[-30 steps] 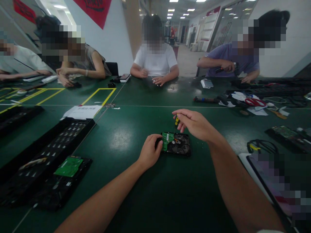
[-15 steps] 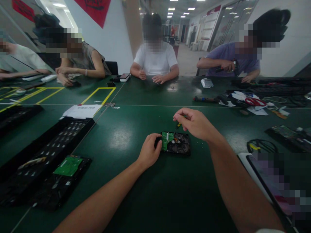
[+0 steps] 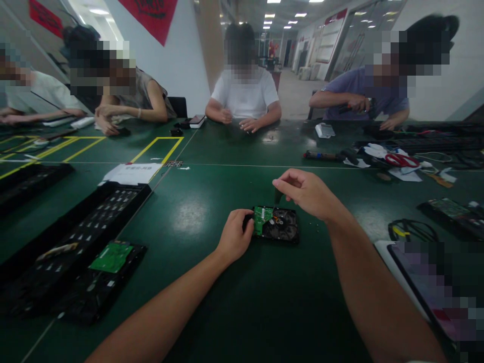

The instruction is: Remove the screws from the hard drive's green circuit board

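A hard drive (image 3: 284, 225) lies flat on the green table, its green circuit board (image 3: 261, 220) facing up on the left part. My left hand (image 3: 237, 233) grips the drive's left edge between thumb and fingers. Above the drive, my right hand (image 3: 302, 192) pinches the handle of a small screwdriver (image 3: 278, 196). The screwdriver points down at the drive near the board's right edge; whether its tip sits in a screw is too small to tell. Several tiny screws (image 3: 316, 225) lie just right of the drive.
Left, a long black tray (image 3: 81, 229) stands beside another hard drive (image 3: 109, 275). At right are a tablet-like device (image 3: 419, 292), a coiled black cable (image 3: 412, 229) and another drive (image 3: 454, 214). Across the table, a red and black tool (image 3: 323, 156) lies near several co-workers.
The whole view has shifted slightly. My left hand stays on the hard drive's edge; the screwdriver has turned in my right fingers, its yellow marking no longer showing.
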Demonstrator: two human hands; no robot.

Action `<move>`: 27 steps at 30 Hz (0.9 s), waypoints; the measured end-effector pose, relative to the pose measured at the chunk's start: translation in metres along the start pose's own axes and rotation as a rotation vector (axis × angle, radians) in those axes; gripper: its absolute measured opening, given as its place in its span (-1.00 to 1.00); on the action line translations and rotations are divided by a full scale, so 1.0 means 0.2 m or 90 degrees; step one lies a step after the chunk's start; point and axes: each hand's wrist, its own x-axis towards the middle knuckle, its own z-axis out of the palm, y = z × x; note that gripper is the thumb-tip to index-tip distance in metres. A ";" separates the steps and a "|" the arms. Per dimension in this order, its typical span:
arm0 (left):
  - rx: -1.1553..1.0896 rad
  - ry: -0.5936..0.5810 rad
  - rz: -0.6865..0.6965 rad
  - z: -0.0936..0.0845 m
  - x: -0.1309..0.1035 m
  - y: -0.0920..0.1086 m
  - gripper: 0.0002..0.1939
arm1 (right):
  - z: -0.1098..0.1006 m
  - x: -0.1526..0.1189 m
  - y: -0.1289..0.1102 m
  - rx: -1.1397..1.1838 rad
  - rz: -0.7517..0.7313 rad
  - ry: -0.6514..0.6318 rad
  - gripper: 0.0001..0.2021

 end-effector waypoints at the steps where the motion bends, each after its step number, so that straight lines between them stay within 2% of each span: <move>1: 0.001 0.000 0.002 0.00 0.00 0.00 -0.73 | 0.00 0.00 0.00 -0.006 0.001 0.003 -0.66; 9: 0.007 -0.004 0.002 0.00 0.00 -0.01 -0.74 | 0.00 0.00 -0.01 -0.026 0.021 0.020 -0.82; 15: 0.010 0.000 0.010 0.01 -0.01 -0.02 -0.74 | 0.02 0.01 -0.01 0.053 -0.016 -0.009 -0.68; 21: 0.008 0.000 0.007 0.00 0.00 0.00 -0.73 | 0.03 0.03 0.01 0.177 0.054 -0.057 -0.72; 27: 0.009 -0.001 0.006 0.00 0.00 0.01 -0.75 | 0.00 0.01 0.00 0.100 0.009 -0.032 -0.74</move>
